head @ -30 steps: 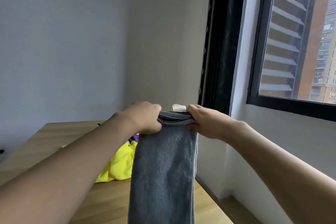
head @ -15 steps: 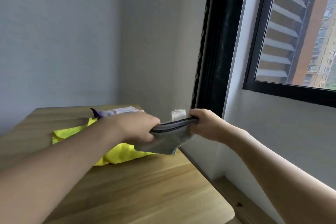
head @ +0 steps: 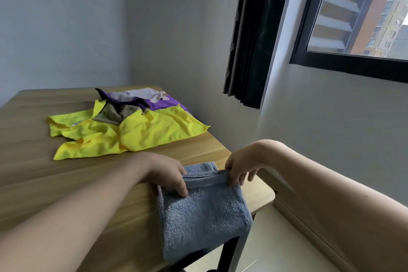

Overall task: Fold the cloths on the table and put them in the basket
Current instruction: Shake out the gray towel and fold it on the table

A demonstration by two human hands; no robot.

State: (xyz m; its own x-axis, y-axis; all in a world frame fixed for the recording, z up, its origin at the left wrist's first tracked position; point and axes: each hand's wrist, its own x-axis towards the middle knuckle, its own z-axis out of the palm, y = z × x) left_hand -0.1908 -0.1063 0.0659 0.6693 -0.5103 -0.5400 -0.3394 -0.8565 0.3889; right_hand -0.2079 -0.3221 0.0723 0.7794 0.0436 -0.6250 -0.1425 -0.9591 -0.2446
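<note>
Lifted in the air a moment ago, the grey towel point(head: 204, 214) now lies at lower centre on the table point(head: 66, 174) corner, long axis toward the viewer. Left hand point(head: 169, 174) and right hand point(head: 239, 169) each pinch its far folded edge; no basket shows.

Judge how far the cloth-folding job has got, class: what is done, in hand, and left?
Done: nothing is visibly in a basket; none is in view. In hand: both hands, left and right, pinch the folded grey-blue terry towel on the wooden table. Left: the crumpled yellow cloths, purple cloth and pale cloth remain unfolded.
</note>
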